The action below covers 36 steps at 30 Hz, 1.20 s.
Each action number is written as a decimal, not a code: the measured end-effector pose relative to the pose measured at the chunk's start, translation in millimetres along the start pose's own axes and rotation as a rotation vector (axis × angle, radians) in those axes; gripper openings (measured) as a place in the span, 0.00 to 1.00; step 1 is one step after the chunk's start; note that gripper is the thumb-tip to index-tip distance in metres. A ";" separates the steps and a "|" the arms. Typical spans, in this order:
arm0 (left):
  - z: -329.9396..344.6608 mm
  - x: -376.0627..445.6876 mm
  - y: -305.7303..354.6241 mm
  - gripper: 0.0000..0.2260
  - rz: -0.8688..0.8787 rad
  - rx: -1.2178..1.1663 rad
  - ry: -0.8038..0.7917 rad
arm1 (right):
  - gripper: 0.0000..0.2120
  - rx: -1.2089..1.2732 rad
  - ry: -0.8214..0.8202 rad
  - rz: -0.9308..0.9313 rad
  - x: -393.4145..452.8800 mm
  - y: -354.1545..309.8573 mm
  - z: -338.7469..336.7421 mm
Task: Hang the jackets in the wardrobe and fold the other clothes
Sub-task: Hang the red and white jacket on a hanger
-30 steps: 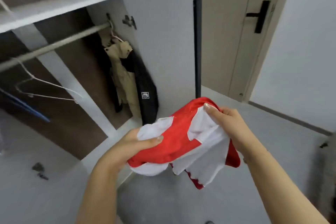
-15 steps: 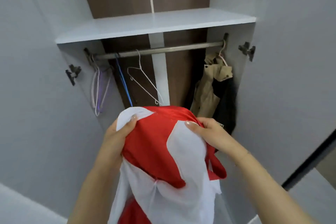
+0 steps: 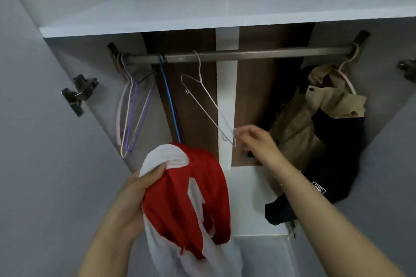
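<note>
At the wardrobe rail (image 3: 236, 54), my right hand (image 3: 254, 141) pinches the white wire hanger (image 3: 203, 105).
My left hand (image 3: 137, 189) grips the red-and-white jacket (image 3: 193, 200); I should unhook upward, avoiding the blue hanger (image 3: 170, 101).

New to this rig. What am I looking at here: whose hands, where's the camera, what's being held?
No robot: a person's two bare hands, filmed by one wide-angle camera on their head, looking into an open wardrobe. The left hand grips a bunched red and white garment. The right hand pinches the lower end of a white wire hanger that hangs on the rail. More empty hangers hang at the rail's left end; a tan and dark jacket hangs at its right end. A white shelf sits above.
</note>
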State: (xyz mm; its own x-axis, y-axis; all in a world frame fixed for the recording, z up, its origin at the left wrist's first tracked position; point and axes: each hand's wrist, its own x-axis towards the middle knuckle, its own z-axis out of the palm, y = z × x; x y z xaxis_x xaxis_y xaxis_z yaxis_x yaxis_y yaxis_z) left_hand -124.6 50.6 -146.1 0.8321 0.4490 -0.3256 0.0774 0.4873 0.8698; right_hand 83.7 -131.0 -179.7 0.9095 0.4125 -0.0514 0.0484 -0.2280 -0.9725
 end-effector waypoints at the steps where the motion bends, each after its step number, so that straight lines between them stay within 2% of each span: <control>1: 0.2 9.2 -2.2 0.18 -0.007 0.022 0.010 | 0.07 -0.033 0.062 -0.009 21.8 -2.4 1.5; 3: 3.7 27.0 -4.7 0.20 -0.012 0.090 0.043 | 0.14 -0.097 0.079 0.016 67.3 -4.8 9.3; 6: 12.7 47.5 -9.5 0.21 -0.013 0.183 0.092 | 0.29 -0.196 0.000 0.051 124.5 -6.8 23.9; 8: 19.8 55.1 -15.0 0.20 -0.008 0.208 0.139 | 0.34 -0.210 -0.079 0.038 157.0 -5.9 36.9; 10: 28.9 58.2 -20.7 0.19 0.000 0.200 0.211 | 0.30 -0.231 -0.177 0.025 182.8 -5.1 52.7; 12: 37.8 59.4 -25.6 0.22 0.014 0.251 0.284 | 0.12 -0.298 -0.263 -0.038 197.5 -4.8 69.6; 13: 42.0 59.7 -27.7 0.24 0.024 0.310 0.322 | 0.08 -0.299 -0.280 -0.083 199.8 -7.0 74.9; 15: 49.0 60.3 -29.6 0.22 0.056 0.425 0.420 | 0.14 -0.238 -0.259 -0.168 200.2 -9.9 79.8; 17: 55.2 60.0 -30.8 0.16 0.068 0.453 0.495 | 0.15 -0.102 -0.249 -0.201 189.0 -11.0 73.6; 18: 57.6 60.0 -31.8 0.18 0.065 0.458 0.506 | 0.15 -0.048 -0.261 -0.215 179.0 -7.0 67.8; 20: 62.8 57.9 -34.3 0.22 0.059 0.437 0.488 | 0.14 0.048 -0.267 -0.244 149.6 12.4 52.9; 22: 63.5 55.5 -36.3 0.22 0.057 0.358 0.453 | 0.13 0.106 -0.258 -0.268 116.4 38.1 38.6; 25: 52.3 52.1 -38.8 0.17 0.074 0.266 0.410 | 0.04 0.154 -0.309 -0.124 84.2 66.1 32.2; 28: 29.4 46.1 -43.1 0.20 0.091 0.259 0.367 | 0.08 0.093 -0.250 0.025 67.0 78.3 33.3; 32: -5.6 33.8 -47.2 0.19 0.064 0.292 0.247 | 0.18 -0.101 -0.037 0.009 11.8 93.5 29.0; 36: -44.9 27.9 -57.6 0.17 0.013 0.352 0.186 | 0.18 0.053 -0.089 -0.020 -73.1 96.6 22.3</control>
State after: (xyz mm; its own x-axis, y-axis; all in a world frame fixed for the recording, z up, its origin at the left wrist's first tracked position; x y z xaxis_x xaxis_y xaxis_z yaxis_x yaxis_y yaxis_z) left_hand -130.6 68.7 -221.9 0.7234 0.5970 -0.3469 0.2777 0.2084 0.9378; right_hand 12.7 -163.5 -275.0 0.8680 0.4941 -0.0496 0.0421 -0.1729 -0.9840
